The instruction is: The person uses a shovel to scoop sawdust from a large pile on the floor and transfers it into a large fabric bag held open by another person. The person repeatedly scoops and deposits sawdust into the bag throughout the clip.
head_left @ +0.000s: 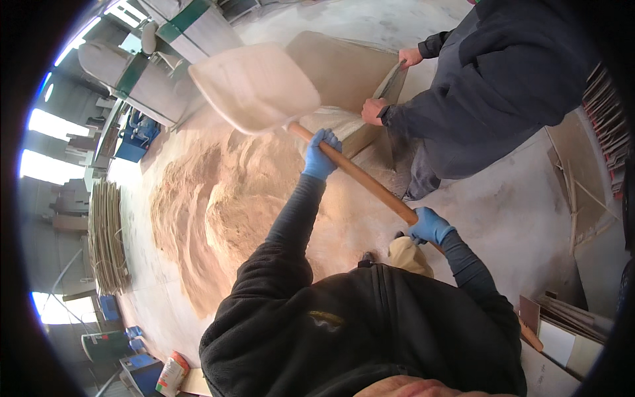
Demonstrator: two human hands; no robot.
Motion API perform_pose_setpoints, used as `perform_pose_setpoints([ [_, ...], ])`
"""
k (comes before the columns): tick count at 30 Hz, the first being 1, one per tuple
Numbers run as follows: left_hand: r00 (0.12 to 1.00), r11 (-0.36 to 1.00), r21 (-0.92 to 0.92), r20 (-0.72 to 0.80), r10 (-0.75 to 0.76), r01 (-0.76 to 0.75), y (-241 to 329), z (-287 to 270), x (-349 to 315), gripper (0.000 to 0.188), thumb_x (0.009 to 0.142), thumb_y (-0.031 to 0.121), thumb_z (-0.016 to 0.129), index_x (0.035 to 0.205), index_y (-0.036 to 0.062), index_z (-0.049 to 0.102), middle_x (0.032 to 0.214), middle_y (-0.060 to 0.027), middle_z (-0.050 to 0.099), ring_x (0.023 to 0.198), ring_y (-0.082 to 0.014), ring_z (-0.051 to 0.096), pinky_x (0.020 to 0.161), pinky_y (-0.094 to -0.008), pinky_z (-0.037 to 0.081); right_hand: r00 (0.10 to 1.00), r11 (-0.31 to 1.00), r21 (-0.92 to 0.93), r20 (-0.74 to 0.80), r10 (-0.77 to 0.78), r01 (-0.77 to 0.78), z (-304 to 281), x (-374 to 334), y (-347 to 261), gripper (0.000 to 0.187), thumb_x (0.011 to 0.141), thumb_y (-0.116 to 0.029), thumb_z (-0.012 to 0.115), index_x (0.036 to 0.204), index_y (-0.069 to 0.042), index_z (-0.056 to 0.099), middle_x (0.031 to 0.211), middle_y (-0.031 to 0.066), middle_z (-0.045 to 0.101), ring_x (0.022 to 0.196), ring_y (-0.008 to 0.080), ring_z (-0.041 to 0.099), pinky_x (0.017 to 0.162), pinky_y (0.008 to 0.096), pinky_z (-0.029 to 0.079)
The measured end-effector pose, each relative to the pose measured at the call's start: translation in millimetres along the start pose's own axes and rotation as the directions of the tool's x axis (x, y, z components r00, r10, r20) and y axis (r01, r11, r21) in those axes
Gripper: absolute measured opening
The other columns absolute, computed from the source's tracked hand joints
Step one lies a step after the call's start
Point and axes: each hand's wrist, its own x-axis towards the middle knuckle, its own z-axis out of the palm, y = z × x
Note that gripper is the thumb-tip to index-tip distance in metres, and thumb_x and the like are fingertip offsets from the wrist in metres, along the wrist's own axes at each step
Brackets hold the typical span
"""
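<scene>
A shovel (254, 89) with a wide pale blade is held up in front of me, its wooden handle slanting down to the right. My left hand (322, 155), in a blue glove, grips the handle close below the blade. Farther down, my gloved right hand (430, 226) is closed round the same handle, whose end shows past my right forearm. The blade looks bare inside. Just beyond it stands a large sack (337, 69) with its mouth spread, filled with brownish material. A co-worker's hands (376, 111) hold the sack's edge.
A heap of tan, loose material (238, 205) covers the floor at left. The co-worker in dark clothing (483, 99) bends over at right. Big white-and-green sacks (142, 83) stand far left; stacked folded sacks (107, 235) lie at the left. Boards (572, 317) lean at lower right.
</scene>
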Motion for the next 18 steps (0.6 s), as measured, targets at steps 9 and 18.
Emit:
perform_pose_setpoints([
  [9,0.992,0.997,-0.068,-0.127,0.013,-0.021,-141.5,-32.6,-117.4,0.015,0.090,0.022,0.060,0.085,0.0091,0.053,0.074,-0.0036,0.054,0.070,-0.0209,0.053,0.074,-0.0352,0.049,0.972,0.769,-0.614,-0.013,-0.233,0.176,-9.8,-13.8,36.1,0.039,0.072,-0.026,0.064,0.104,-0.003,0.064,0.102,0.0231,0.067,0.100,0.0368,0.064,0.089,0.0438,0.049],
  [18,0.810,0.952,-0.221,-0.585,0.044,-0.212,-277.8,-69.4,-142.8,0.010,0.083,0.019,0.052,0.079,0.0100,0.052,0.068,-0.0007,0.056,0.065,-0.0179,0.057,0.075,-0.0357,0.052,0.975,0.514,-0.857,-0.136,-0.174,-0.028,-241.3,-159.7,218.1,0.017,0.073,-0.019,0.066,0.086,-0.008,0.067,0.080,0.0182,0.068,0.076,0.0377,0.066,0.071,0.0463,0.053],
])
